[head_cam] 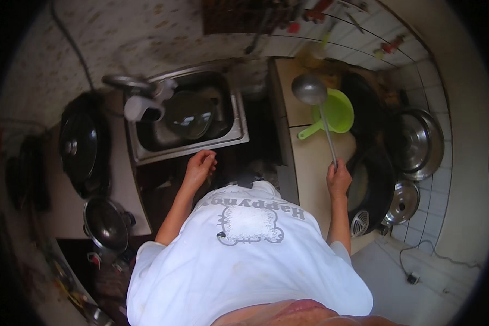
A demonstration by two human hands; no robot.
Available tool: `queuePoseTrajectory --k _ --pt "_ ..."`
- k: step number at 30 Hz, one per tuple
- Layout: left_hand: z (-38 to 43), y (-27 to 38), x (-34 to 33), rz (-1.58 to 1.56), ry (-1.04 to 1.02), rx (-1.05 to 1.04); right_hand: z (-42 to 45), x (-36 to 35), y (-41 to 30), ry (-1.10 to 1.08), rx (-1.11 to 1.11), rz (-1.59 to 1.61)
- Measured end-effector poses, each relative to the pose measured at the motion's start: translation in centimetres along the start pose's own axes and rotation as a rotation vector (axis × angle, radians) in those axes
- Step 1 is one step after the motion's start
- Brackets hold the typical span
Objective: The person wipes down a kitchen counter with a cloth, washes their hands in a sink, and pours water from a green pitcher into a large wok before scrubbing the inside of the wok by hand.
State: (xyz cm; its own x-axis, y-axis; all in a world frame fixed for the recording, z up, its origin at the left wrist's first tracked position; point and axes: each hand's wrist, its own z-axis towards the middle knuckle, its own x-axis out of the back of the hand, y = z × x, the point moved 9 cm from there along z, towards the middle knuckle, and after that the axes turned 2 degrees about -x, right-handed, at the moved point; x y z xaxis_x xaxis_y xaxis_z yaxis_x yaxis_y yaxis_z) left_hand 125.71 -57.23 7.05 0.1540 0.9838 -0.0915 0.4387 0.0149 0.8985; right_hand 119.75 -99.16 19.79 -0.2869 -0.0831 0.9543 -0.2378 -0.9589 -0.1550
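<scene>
My right hand [339, 178] is closed around the handle of a metal ladle [309, 89], whose bowl is raised beyond it. Partly behind the ladle, a light green plastic scoop [337, 112] with a handle lies on the pale counter [316, 159]. My left hand [200, 168] hangs just in front of the sink's near rim, its fingers curled loosely; I see nothing in it, but the inside of the fingers is partly hidden. In the steel sink [187, 153] sits a rounded, glossy vessel or lid [191, 116].
A faucet [142, 108] stands at the sink's left. Farther left are an oval black lidded cooker [79, 146] and a metal pan [106, 224]. A black stove [375, 183] is on the right, with large metal lids [417, 142] against the tiled wall. A dark gap separates sink and right counter.
</scene>
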Motion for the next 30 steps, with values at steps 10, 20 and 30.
queuePoseTrajectory --k 10,20,30 --pt "-2.0 1.7 4.5 0.111 0.035 -0.192 -4.0 -4.8 -12.3 -0.195 0.096 0.336" --pt "-2.5 0.1 6.4 0.084 0.098 -0.157 -3.1 -6.2 -15.4 -0.371 0.032 0.500" --pt "-3.9 -4.6 7.5 0.028 0.250 -0.020 5.6 -4.2 11.0 -0.076 -0.419 0.615"
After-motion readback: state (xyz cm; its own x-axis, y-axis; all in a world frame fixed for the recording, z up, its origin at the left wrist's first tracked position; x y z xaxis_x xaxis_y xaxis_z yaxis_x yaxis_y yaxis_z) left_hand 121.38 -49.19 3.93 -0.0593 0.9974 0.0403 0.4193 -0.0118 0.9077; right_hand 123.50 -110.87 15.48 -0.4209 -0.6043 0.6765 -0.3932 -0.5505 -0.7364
